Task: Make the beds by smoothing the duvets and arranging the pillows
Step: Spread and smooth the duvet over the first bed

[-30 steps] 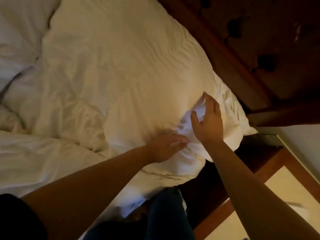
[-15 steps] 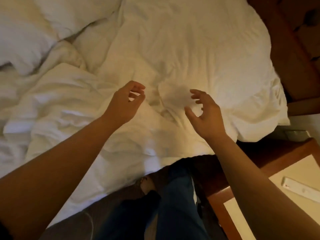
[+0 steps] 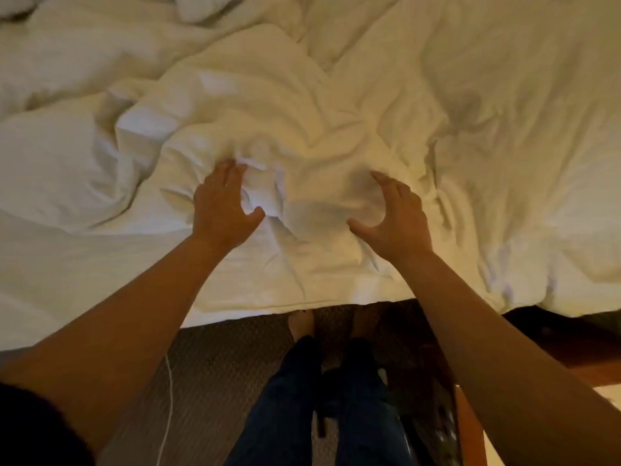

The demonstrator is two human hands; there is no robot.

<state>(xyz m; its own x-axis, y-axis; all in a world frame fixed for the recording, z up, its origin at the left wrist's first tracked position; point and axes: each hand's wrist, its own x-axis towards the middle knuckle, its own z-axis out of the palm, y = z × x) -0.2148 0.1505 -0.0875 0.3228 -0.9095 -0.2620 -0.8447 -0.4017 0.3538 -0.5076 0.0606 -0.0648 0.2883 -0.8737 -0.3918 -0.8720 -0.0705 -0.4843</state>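
Observation:
A white duvet [image 3: 302, 105] lies crumpled in thick folds across the bed, its edge hanging over the near side. My left hand [image 3: 221, 205] rests on a bunched fold, fingers straight and thumb spread. My right hand [image 3: 395, 218] lies a little to the right on the same rumpled patch, fingers spread and slightly bent, holding nothing. A large white pillow [image 3: 524, 105] fills the right side of the bed, beside my right hand. Another white pillow [image 3: 198, 8] shows partly at the top edge.
Below the bed's edge is brown carpet [image 3: 218, 371] with a thin white cable [image 3: 168, 398] on it. My legs in dark trousers [image 3: 302, 398] stand close to the bed. A wooden nightstand [image 3: 470, 428] shows at the lower right.
Both hands let go of the pillow's corner, lifted, and came down onto the crumpled duvet further left. The view swung away from the headboard.

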